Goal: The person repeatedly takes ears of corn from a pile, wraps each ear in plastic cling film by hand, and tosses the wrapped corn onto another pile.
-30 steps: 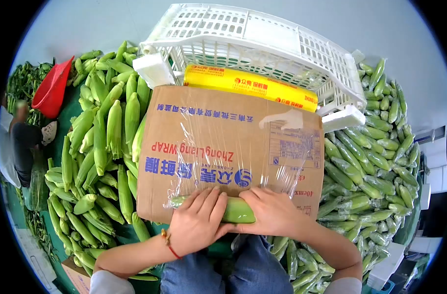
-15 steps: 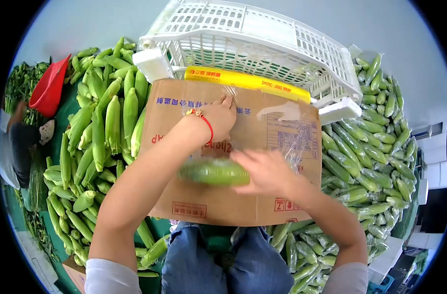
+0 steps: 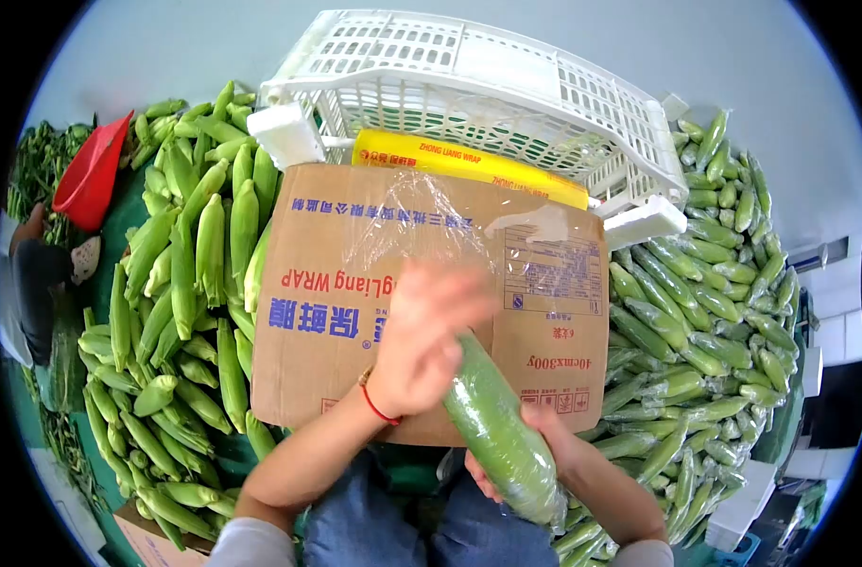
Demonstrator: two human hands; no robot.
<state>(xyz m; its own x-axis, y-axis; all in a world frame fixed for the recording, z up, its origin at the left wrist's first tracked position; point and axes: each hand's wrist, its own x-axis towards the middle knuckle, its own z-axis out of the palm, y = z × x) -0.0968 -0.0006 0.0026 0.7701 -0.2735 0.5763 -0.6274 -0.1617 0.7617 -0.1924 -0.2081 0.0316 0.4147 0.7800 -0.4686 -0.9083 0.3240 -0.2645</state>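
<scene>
My right hand [image 3: 544,444] is wrapped round the lower half of an ear of corn in its green husk [image 3: 497,430], which shines with clear plastic film. The ear is tilted, its top end over the cardboard box and its lower end above my lap. Close by that top end is my left hand [image 3: 426,331], smeared by motion, with fingers stretched out and nothing visible in them. A crumpled piece of clear film [image 3: 412,213] lies on the printed cardboard box [image 3: 355,274]. Behind the box sits a yellow roll of film [image 3: 469,165].
Unwrapped ears of corn [image 3: 181,255] are heaped on the left, film-wrapped ears [image 3: 696,321] on the right. A white plastic crate [image 3: 507,104] stands behind the roll, between white blocks. A red container [image 3: 93,180] and part of another person [image 3: 34,274] are at far left.
The ear has come from lying across the box to a tilt near my lap, in my right hand. My left hand has left the film at the roll and moved down towards the ear.
</scene>
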